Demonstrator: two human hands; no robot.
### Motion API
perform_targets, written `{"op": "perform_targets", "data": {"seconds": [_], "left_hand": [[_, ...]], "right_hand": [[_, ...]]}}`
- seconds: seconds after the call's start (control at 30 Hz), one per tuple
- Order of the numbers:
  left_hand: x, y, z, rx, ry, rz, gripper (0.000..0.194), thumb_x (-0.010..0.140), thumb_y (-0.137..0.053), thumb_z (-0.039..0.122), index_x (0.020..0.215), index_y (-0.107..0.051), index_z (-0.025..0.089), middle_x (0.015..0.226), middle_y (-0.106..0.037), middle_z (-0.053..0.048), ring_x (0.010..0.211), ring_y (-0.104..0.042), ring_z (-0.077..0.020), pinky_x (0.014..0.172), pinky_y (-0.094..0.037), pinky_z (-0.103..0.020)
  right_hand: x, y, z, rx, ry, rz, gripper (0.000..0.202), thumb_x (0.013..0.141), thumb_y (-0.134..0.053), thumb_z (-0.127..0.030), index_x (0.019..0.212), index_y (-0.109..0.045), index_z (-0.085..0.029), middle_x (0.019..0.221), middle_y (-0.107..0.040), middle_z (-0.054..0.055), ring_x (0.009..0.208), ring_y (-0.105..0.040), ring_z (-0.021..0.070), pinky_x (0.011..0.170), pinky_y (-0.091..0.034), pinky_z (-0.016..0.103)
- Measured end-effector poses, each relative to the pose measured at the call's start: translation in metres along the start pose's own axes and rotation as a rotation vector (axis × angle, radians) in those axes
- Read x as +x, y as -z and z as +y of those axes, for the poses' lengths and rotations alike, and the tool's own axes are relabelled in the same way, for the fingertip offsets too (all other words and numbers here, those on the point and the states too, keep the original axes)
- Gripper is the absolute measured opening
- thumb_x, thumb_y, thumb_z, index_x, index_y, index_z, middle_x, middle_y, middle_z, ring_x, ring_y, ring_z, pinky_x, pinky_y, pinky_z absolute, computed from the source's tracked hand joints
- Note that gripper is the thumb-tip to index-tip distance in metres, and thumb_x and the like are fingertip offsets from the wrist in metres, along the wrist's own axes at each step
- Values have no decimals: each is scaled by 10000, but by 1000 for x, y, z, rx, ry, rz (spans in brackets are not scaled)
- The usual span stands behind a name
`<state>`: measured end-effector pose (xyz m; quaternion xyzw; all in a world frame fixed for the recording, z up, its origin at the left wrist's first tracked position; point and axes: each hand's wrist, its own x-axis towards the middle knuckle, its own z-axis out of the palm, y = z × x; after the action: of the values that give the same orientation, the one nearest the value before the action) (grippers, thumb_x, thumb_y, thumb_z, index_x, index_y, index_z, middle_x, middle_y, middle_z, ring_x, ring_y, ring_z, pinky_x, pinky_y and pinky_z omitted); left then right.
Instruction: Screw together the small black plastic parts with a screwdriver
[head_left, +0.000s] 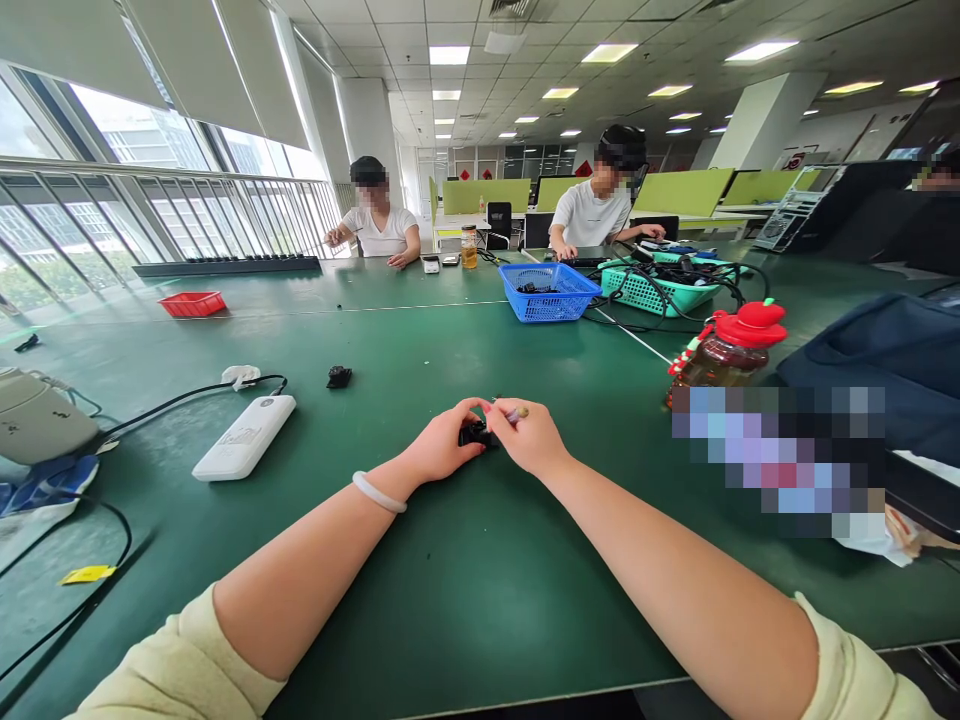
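Above the green table, my left hand is closed around a small black part, steadying it near the tabletop. My right hand is closed in a pinch on a slim tool with a tan rounded end. The tool's working tip is hidden by my fingers, so its kind cannot be told. Both hands meet at the black part, fingertips close together. Another small black piece lies on the table, ahead and to the left of my left hand.
To the left lie a white power bank, a plug and cables. A red tray, a blue basket and a green basket of cables sit farther off. A red-lidded bottle stands right. Two people work opposite.
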<state>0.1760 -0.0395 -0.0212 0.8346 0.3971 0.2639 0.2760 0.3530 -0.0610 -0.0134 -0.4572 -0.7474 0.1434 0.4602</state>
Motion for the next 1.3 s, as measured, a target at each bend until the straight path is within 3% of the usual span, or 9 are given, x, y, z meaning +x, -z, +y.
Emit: {"op": "perform_targets", "data": {"seconds": [0.13, 0.3, 0.4, 0.53, 0.73, 0.8, 0.97, 1.13, 1.3], "left_hand": [[0, 0, 1, 36, 7, 7, 488, 761, -646, 229, 1233, -522, 219, 1073, -708, -51, 985, -661, -229, 922, -509, -388], [1, -1, -1, -1, 28, -13, 545, 759, -655, 209, 1275, -483, 235, 1099, -697, -53, 1022, -657, -226, 962, -496, -403], [0, -2, -3, -8, 37, -8, 537, 760, -660, 210, 1268, -492, 251, 1109, -696, -46, 1047, -656, -229, 976, -492, -404], [0, -1, -4, -6, 23, -15, 544, 764, -661, 212, 1278, -485, 246, 1116, -693, -54, 1043, -656, -228, 971, -493, -401], [0, 0, 0, 3, -5, -18, 503, 784, -635, 228, 1266, -491, 232, 1074, -704, -48, 988, -660, -221, 927, -503, -383], [0, 0, 1, 9, -5, -22, 492, 793, -627, 235, 1266, -490, 229, 1065, -706, -50, 973, -660, -221, 918, -504, -385], [-1, -1, 1, 20, -4, -10, 480, 781, -644, 236, 1242, -511, 224, 1089, -702, -61, 1011, -654, -236, 924, -508, -392], [-1, -1, 0, 23, -25, -8, 482, 783, -642, 219, 1247, -515, 229, 1107, -704, -56, 1017, -651, -227, 937, -506, -391], [-2, -1, -2, 110, -76, 18, 449, 808, -636, 235, 1246, -537, 234, 1124, -696, -53, 1008, -640, -231, 920, -510, -393]], "right_hand": [[-3, 6, -9, -11, 100, -51, 492, 936, -421, -500, 538, -458, -213, 553, -492, -3, 538, -448, 131, 535, -328, 265], [2, 16, -5, 289, -233, 153, 603, 902, -397, -663, 513, -514, -217, 449, -413, -20, 456, -432, 128, 506, -361, 273], [4, 17, 2, 311, -294, 183, 634, 870, -413, -714, 482, -501, -220, 431, -407, -18, 444, -427, 130, 497, -354, 282], [1, 14, 4, 215, -158, 99, 612, 917, -380, -651, 495, -494, -222, 440, -406, -19, 452, -420, 129, 511, -338, 278], [-5, 14, -9, -60, 239, -83, 527, 958, -372, -484, 506, -406, -215, 497, -448, -12, 485, -404, 117, 524, -303, 267], [-5, 15, -13, -86, 322, -84, 497, 961, -368, -449, 523, -405, -216, 497, -443, -13, 481, -391, 116, 522, -300, 265], [-6, 15, -13, -67, 191, 50, 491, 976, -338, -458, 565, -459, -219, 547, -495, 1, 517, -446, 120, 542, -346, 250], [-3, 7, -3, -99, 121, -28, 487, 960, -340, -463, 552, -434, -217, 571, -516, 8, 556, -466, 129, 565, -357, 254], [-1, 2, -2, -129, 113, -81, 448, 944, -365, -418, 546, -355, -212, 551, -434, -12, 523, -389, 122, 544, -317, 257]]}}
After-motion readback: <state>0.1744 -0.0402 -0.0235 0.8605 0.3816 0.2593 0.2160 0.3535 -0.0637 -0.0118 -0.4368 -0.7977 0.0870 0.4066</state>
